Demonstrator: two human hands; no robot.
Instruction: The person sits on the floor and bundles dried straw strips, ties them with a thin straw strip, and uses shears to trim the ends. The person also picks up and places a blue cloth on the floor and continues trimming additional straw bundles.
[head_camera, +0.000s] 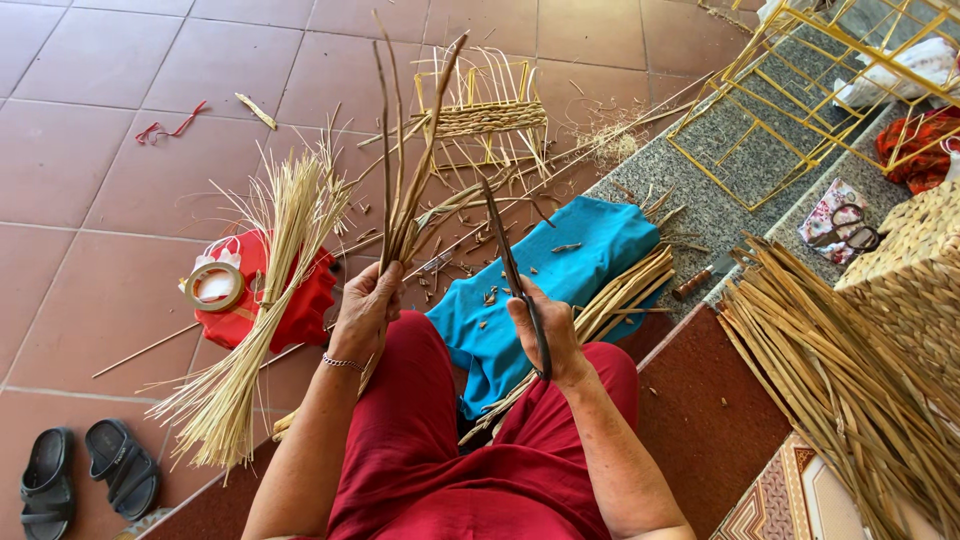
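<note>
My left hand grips a small bunch of dried brown reed stalks that stand upright above my red-trousered lap. My right hand is closed around a long dark curved blade, whose tip points up and to the left, near the stalks but apart from them. A blue cloth with cut bits on it lies just beyond my knees.
A pale straw bundle lies over a red bag with a tape roll. A half-woven frame is ahead on the tiles. Right: yellow wire frame, reed pile, woven basket, scissors, knife. Sandals lower left.
</note>
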